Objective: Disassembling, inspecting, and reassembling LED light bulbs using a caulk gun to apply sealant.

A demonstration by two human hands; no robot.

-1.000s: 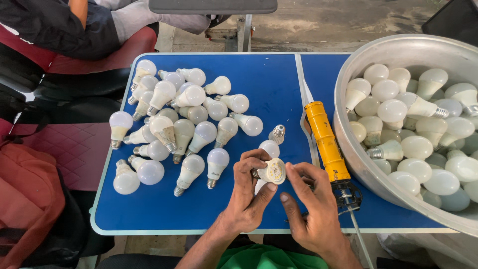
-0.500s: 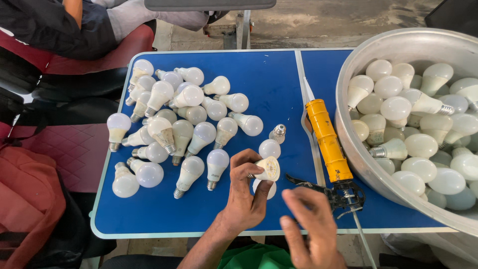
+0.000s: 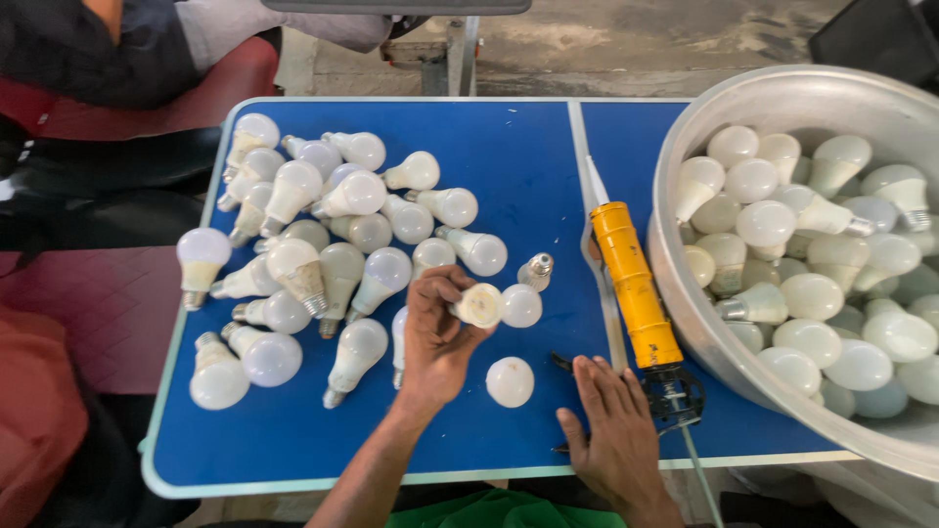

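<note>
Bulb work at a blue folding table, seen from above. Left hand is raised a little over the tabletop with its fingers closed around a bulb base, the open flat end turned up toward the camera, presumably so that the rim can be seen and reached. Just beside it, touching or nearly so, lies a white dome, and a second loose dome rests on the table below the hand (both look like covers with no base attached).

Right hand lies palm down near the table's front edge, fingers spread and holding nothing. Its fingertips are close to the trigger end of a yellow sealant gun, which lies lengthwise along the table's centre seam with its nozzle pointing away from the person; the handle is thus the nearest part to that hand.

Left of the hands, a heap of white bulbs covers much of the table, lying on their sides at all angles, metal screw caps showing on several. One small loose screw base lies apart, between the heap and the gun.

At the right, a large metal basin stands over the table's edge, filled with more white bulbs. Beyond the far edge, another person's dark sleeve is visible above a red seat.
</note>
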